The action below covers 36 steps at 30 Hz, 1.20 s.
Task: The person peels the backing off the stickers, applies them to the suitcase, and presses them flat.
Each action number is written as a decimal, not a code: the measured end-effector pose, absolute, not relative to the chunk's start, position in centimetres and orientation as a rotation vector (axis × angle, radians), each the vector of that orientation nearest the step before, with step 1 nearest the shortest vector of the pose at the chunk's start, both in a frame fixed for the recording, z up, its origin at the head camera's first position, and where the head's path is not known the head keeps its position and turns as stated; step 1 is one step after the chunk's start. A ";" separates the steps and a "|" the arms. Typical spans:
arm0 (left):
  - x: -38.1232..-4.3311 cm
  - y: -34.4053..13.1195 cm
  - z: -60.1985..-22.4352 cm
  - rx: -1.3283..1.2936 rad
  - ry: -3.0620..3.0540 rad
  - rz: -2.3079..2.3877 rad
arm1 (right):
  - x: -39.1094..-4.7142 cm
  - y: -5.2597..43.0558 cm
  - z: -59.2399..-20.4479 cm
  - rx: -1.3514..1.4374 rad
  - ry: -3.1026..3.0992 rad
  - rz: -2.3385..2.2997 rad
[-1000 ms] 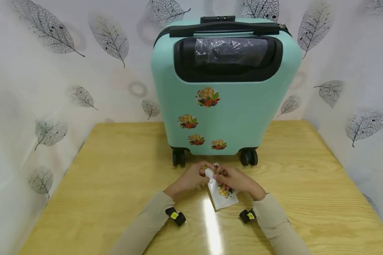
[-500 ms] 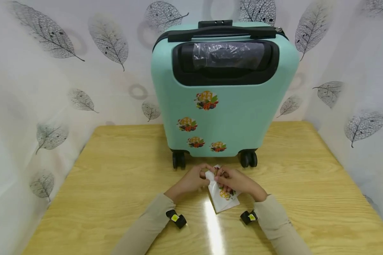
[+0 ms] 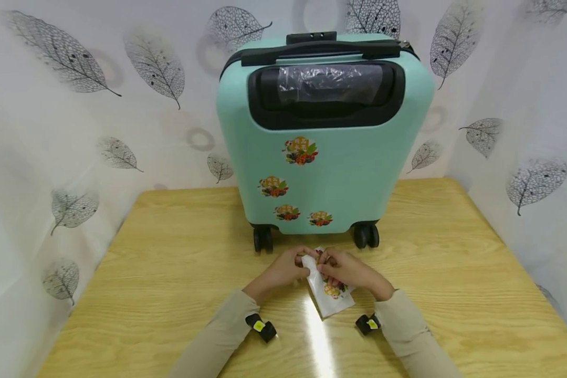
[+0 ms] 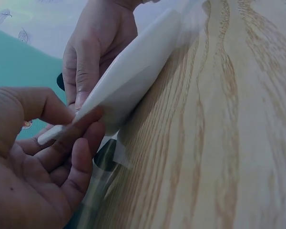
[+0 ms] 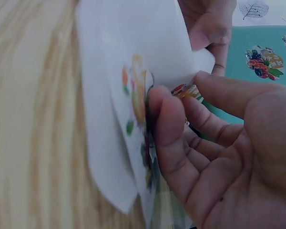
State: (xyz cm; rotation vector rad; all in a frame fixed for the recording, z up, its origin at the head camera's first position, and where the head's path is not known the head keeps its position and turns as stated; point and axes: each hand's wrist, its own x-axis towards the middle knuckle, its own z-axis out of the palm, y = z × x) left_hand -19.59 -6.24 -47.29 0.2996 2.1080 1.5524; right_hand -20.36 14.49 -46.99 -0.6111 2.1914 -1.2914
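Note:
A white sticker sheet [image 3: 322,296] with colourful fruit prints is held just above the table, in front of a mint green suitcase [image 3: 349,178]. My left hand [image 3: 283,270] pinches its upper left edge between thumb and fingers. At the upper right, my right hand [image 3: 349,270] pinches a printed sticker [image 5: 186,90] with thumb and forefinger; how far it is peeled from the backing I cannot tell. In the right wrist view the sheet shows layers, with another printed sticker [image 5: 137,90] near the fingers. From the left wrist view the plain white back [image 4: 133,67] shows.
The suitcase stands upright on the wooden table [image 3: 179,252], with black wheels [image 3: 263,239] and a plastic-wrapped handle recess [image 3: 328,86]. Several round fruit stickers [image 3: 300,151] are on its front. Leaf-patterned cloth [image 3: 99,157] surrounds the table on the back and sides.
Both hands keep their hold on the sheet, and its lower part shifts very slightly. The whole head view has drifted a little, so the suitcase appears lower and further left.

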 end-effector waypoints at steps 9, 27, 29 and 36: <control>-19.6 -6.2 -47.8 0.323 2.165 1.483 | -20.1 14.4 -47.3 -0.621 2.216 -1.286; -19.7 -6.2 -48.0 0.390 2.225 1.430 | -20.3 14.2 -47.3 -0.606 2.228 -1.271; -19.7 -6.2 -48.0 0.403 2.224 1.433 | -20.3 14.1 -47.3 -0.605 2.232 -1.266; -19.6 -6.1 -47.9 0.401 2.196 1.460 | -20.3 14.2 -47.4 -0.615 2.237 -1.238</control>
